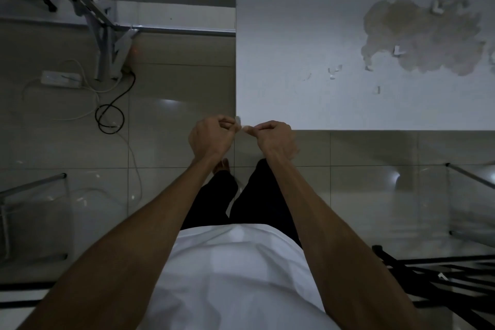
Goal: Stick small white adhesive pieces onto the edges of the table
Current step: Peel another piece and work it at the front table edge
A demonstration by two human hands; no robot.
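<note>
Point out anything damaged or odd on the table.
A large irregular patch on the white table looks peeled or stained, showing a dull beige surface. Small white pieces lie scattered on and near it. Both hands work at the table's near corner.

Left hand (211, 138): mid-frame, my fingers curled, thumb and forefinger pinched together.
Right hand (276, 139): just right of it, fingers curled likewise, pinching.
Forearms: both bare, rising from the lower corners, converging.

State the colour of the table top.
White, with a yellowish-brown stained patch; the table shows best in the head view.
</note>
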